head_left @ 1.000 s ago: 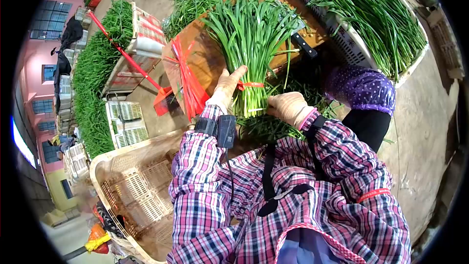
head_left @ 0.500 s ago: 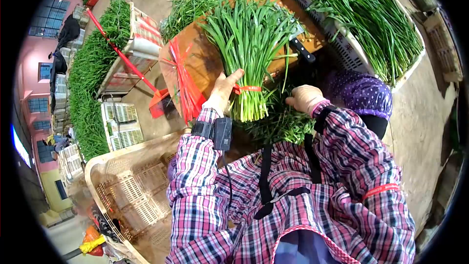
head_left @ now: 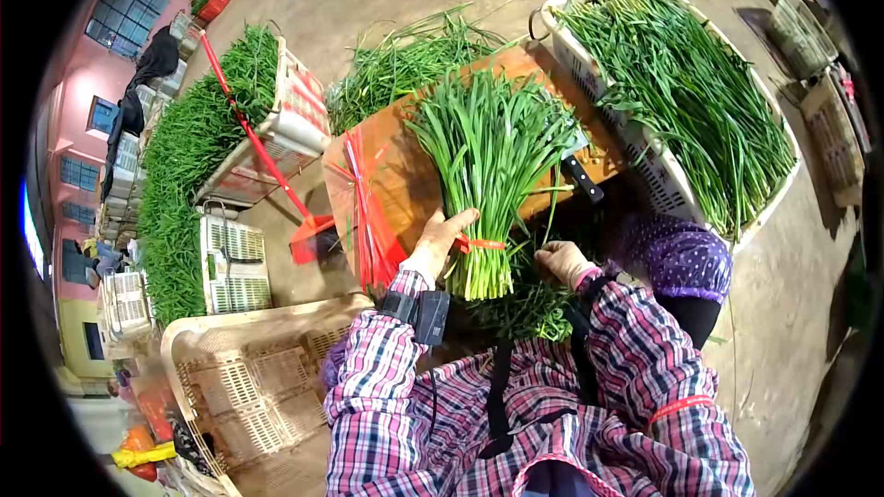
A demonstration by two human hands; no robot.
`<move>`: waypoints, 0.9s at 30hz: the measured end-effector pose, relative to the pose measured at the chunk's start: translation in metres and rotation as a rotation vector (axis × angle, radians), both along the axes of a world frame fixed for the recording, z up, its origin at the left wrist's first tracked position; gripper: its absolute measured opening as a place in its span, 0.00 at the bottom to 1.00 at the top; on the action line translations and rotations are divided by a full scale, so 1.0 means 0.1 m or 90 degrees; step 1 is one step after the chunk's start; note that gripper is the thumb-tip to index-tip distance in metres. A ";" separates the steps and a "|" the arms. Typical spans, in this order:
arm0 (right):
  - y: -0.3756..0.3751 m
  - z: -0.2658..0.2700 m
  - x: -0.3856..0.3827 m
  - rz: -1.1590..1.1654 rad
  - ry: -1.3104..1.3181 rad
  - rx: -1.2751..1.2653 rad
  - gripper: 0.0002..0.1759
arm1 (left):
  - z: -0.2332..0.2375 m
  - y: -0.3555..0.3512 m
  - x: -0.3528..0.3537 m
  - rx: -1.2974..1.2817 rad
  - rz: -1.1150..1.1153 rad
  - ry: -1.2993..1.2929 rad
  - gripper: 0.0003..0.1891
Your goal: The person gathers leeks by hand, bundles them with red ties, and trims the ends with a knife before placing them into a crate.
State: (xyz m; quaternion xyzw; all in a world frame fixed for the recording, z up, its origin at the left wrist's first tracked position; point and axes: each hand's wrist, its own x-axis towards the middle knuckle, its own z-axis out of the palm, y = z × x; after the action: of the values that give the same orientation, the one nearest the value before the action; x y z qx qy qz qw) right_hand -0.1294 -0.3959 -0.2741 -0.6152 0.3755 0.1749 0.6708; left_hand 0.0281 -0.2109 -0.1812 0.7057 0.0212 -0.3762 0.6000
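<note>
A bundle of garlic chives [head_left: 488, 156] stands tilted before me, leaves fanning away and pale stalk ends towards me. A red band [head_left: 482, 245] is tied around its stalks. My left hand [head_left: 440, 241] is closed on the bundle's left side, thumb across the stalks near the band. Just right of the bundle is my right hand [head_left: 562, 262], its fingers curled together; a thin loose leaf hangs near the fingertips, and what they pinch I cannot make out. Loose greens [head_left: 525, 304] lie below both hands, partly hidden by the bundle.
Behind the bundle is a wooden board [head_left: 405, 170] bearing red strips [head_left: 361, 216] and a black-handled knife [head_left: 584, 180]. A crate of chives [head_left: 649, 149] stands right, an open crate [head_left: 267, 331] lower left. A red-handled dustpan [head_left: 311, 232] and more greens [head_left: 207, 143] are at left.
The whole scene sits lower in view as the camera tilts up. My left hand keeps its hold on the bundle; my right hand's fingers have curled in closer together beside it.
</note>
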 end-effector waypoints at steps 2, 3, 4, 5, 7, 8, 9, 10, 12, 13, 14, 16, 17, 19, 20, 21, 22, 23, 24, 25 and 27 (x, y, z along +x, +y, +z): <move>-0.02 -0.12 0.02 -0.059 -0.041 -0.084 0.13 | -0.04 0.00 0.01 0.017 0.003 -0.008 0.28; -0.04 -0.23 0.00 -0.109 -0.095 -0.148 0.14 | 0.26 -0.07 -0.12 0.005 0.044 0.036 0.26; -0.10 -0.36 0.00 -0.151 -0.056 -0.222 0.16 | 0.20 -0.06 -0.10 0.022 0.030 0.032 0.26; -0.11 -0.11 -0.01 -0.234 -0.032 -0.128 0.18 | 0.13 -0.02 -0.06 0.040 0.016 0.025 0.25; -0.06 0.10 0.04 -0.368 -0.086 -0.047 0.19 | 0.07 -0.02 -0.04 0.012 0.016 0.028 0.23; -0.07 0.11 0.04 -0.369 -0.086 -0.048 0.19 | 0.12 -0.03 -0.06 0.012 0.024 0.023 0.22; -0.09 0.12 0.03 -0.367 -0.117 0.065 0.19 | 0.15 -0.05 -0.07 0.013 0.033 0.020 0.21; -0.11 0.13 0.03 -0.363 -0.148 0.179 0.19 | -0.02 -0.03 -0.01 0.037 0.048 0.000 0.20; -0.09 0.27 0.14 -0.312 -0.123 0.193 0.14 | -0.07 0.00 0.04 0.065 0.029 0.033 0.19; -0.09 0.30 0.19 -0.281 -0.114 0.183 0.12 | -0.11 0.00 0.07 0.065 0.027 0.033 0.19; -0.07 0.31 0.22 -0.273 -0.131 0.186 0.12 | -0.10 0.00 0.08 0.064 0.025 0.032 0.19; -0.07 0.34 0.25 -0.255 -0.138 0.187 0.12 | -0.09 -0.01 0.10 0.075 0.000 0.067 0.28; -0.07 0.37 0.25 -0.223 -0.142 0.172 0.09 | -0.05 -0.04 0.09 0.072 0.000 0.067 0.28; -0.05 0.35 0.28 -0.210 -0.169 0.163 0.08 | 0.02 -0.07 0.07 -0.037 -0.003 0.177 0.20; -0.03 0.43 0.28 -0.179 -0.161 0.129 0.07 | 0.16 -0.13 0.00 -0.062 0.026 0.199 0.15; -0.01 0.57 0.27 -0.148 -0.153 0.095 0.07 | 0.20 -0.15 -0.01 -0.061 0.045 0.222 0.15; 0.02 0.69 0.27 -0.146 -0.141 0.104 0.09 | 0.26 -0.15 -0.05 -0.105 0.064 0.259 0.16; 0.05 0.61 0.26 -0.155 -0.183 0.099 0.12 | 0.40 -0.17 -0.09 -0.149 0.082 0.294 0.16; 0.06 0.46 0.26 -0.113 -0.200 -0.021 0.14 | 0.37 -0.16 -0.07 -0.161 0.102 0.287 0.14; 0.04 0.32 0.24 -0.071 -0.219 -0.142 0.15 | 0.11 -0.09 0.00 -0.180 0.124 0.224 0.11; 0.00 0.55 0.19 0.019 -0.249 -0.305 0.17 | 0.16 -0.09 0.00 -0.256 0.144 0.252 0.10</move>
State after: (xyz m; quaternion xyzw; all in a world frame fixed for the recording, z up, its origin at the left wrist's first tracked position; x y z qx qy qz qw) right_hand -0.1101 -0.3961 -0.2186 -0.7832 0.2606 -0.0302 0.5637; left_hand 0.0284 -0.2200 -0.1655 0.4790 0.1415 -0.4339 0.7499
